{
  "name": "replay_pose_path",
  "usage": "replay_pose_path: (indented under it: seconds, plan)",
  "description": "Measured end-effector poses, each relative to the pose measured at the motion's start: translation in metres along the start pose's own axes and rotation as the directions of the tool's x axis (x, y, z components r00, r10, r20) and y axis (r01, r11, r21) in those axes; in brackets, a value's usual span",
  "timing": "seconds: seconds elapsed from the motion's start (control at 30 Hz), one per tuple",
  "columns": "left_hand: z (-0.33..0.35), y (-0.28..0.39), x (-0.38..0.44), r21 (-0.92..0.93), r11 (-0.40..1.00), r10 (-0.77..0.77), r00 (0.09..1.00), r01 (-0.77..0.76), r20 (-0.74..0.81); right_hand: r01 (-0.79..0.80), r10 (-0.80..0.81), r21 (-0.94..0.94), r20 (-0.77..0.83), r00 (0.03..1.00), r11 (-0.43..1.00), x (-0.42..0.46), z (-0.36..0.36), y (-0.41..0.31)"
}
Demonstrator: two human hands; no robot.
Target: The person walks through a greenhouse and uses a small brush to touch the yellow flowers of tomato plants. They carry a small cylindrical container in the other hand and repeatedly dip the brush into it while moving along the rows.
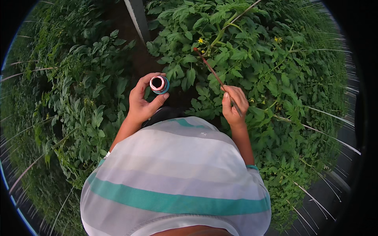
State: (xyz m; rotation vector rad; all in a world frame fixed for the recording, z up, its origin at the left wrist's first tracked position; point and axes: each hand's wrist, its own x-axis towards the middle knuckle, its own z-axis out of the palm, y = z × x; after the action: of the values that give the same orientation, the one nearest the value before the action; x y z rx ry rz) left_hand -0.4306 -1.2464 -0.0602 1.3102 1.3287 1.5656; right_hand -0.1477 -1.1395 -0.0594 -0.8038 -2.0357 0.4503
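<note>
My left hand is wrapped around a small open bottle, blue on its side with a pale, red-stained rim. Its mouth faces up, and the inside looks dark. Between the thumb and fingers of my right hand is a thin brush, its stick reddish brown. The brush's red tip points up and away, close to a yellow tomato flower and a few smaller blooms just below it. Whether the tip touches any bloom, I cannot tell.
Dense tomato plants fill the right side, and another leafy row stands on the left. Pale support strings slant out from the foliage. A grey post rises ahead over a strip of dark soil.
</note>
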Motion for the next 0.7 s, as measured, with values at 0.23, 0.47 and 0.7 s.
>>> replay_pose_path:
  seconds: [0.23, 0.47, 0.7]
  plan:
    - [-0.025, -0.01, 0.062, -0.045, 0.999, 0.026, 0.991, -0.02, 0.128, -0.11, 0.114, -0.136, 0.022, 0.993, 0.985, 0.011, 0.034, -0.001]
    - [-0.037, -0.022, 0.096, -0.067, 0.998, 0.037, 0.976, -0.023, 0.213, -0.214, 0.212, -0.108, -0.034, 0.977, 0.971, 0.01, 0.046, -0.021]
    - [-0.037, -0.022, 0.115, -0.135, 0.991, 0.052, 0.949, -0.01, 0.311, -0.251, 0.234, -0.168, -0.116, 0.965, 0.953, 0.018, 0.055, -0.015]
